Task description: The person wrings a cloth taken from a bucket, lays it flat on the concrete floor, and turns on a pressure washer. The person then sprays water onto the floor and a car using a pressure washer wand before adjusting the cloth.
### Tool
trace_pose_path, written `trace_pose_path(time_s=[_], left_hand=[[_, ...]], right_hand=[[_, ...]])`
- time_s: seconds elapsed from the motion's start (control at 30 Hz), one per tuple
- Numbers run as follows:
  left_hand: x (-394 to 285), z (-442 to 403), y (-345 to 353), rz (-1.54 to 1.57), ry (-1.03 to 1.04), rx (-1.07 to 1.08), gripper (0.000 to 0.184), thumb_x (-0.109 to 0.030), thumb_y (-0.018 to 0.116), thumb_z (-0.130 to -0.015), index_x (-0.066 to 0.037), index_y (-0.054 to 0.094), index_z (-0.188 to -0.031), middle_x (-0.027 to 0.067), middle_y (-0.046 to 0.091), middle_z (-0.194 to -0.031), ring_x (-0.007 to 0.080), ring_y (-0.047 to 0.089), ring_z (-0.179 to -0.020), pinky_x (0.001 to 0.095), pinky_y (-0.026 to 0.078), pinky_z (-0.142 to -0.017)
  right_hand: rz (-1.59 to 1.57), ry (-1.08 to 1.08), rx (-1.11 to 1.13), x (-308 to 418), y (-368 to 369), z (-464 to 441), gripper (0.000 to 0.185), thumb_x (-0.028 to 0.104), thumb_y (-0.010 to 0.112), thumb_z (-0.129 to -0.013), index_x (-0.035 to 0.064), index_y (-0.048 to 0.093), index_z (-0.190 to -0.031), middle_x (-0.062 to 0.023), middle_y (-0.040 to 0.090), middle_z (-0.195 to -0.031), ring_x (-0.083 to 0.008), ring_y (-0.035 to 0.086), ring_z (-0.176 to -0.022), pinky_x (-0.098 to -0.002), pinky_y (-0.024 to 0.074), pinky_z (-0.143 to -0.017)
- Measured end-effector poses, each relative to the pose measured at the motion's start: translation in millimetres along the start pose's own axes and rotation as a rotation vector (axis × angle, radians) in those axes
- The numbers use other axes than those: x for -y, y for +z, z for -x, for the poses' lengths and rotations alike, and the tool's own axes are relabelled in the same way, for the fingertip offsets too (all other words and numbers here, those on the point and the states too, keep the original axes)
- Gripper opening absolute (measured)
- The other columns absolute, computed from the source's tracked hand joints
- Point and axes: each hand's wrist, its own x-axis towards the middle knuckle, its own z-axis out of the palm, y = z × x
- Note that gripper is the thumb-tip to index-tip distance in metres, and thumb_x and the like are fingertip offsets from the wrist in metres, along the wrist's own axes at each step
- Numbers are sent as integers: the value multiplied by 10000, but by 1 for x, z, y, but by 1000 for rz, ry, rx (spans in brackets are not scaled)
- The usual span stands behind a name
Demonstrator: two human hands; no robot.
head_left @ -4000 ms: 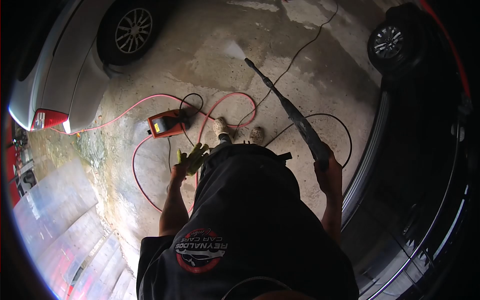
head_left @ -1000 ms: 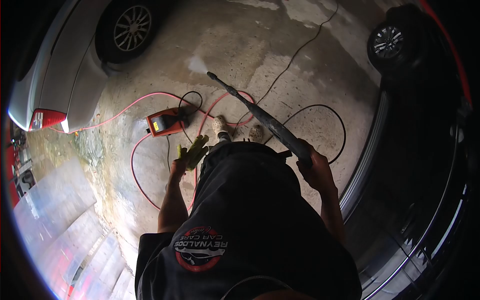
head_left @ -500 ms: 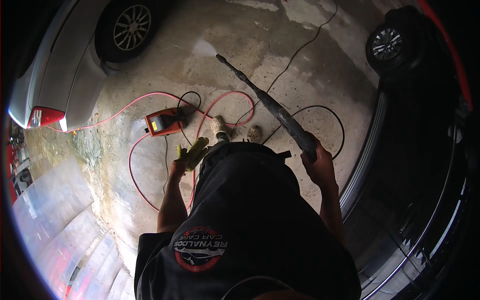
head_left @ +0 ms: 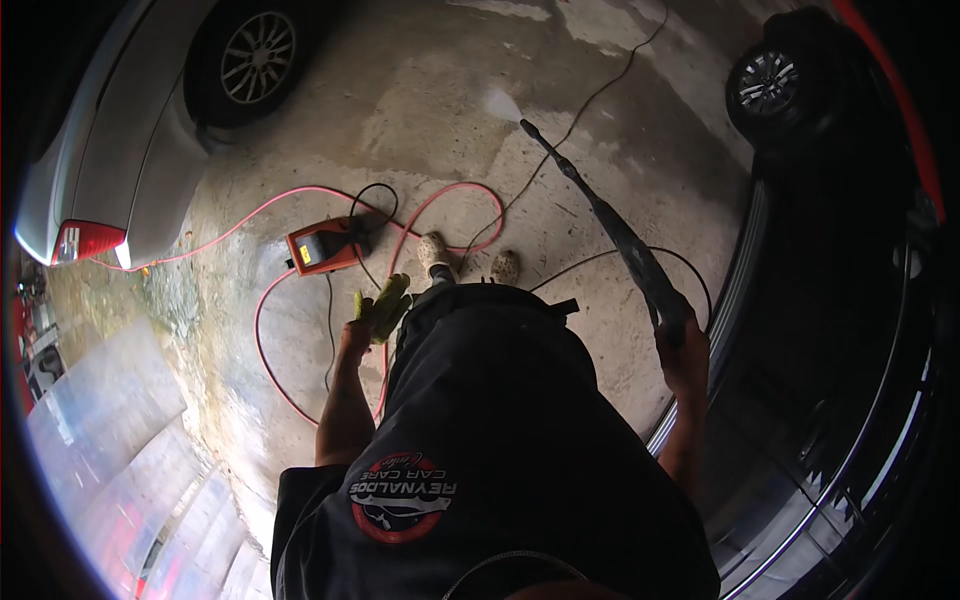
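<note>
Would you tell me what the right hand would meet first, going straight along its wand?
With the spray wand leading, the right hand would probably meet the concrete floor first; depth is unclear.

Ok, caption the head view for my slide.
Right hand holding a long black spray wand, white mist at its tip, over grey concrete floor.
</note>
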Motion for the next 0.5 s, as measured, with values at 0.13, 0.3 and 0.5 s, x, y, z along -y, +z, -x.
trace_pose_path(time_s=[0.13,0.3,0.5], left_hand=[[0,-1,1,26,38,-16,412,-362,624,-809,19,647,-964,98,632,-755,182,604,-599,332,487,-458],[2,-3,-1,39,19,-51,421,-367,634,-805,31,653,-941,97,621,-711,171,579,-556,323,481,-440],[7,5,-1,38,-15,-47,455,-393,629,-806,18,640,-1001,110,640,-790,184,617,-635,323,496,-468]], right_hand=[[-79,11,-3,5,3,-3,567,57,594,-784,124,435,-1324,-187,647,-991,-341,647,-895,-410,506,-771],[-140,-106,2,21,15,-16,545,58,580,-788,91,445,-1315,-199,638,-1010,-330,645,-907,-380,495,-791],[-226,-356,-36,31,30,-34,528,62,588,-797,51,444,-1305,-212,618,-1071,-327,627,-984,-362,478,-843]])
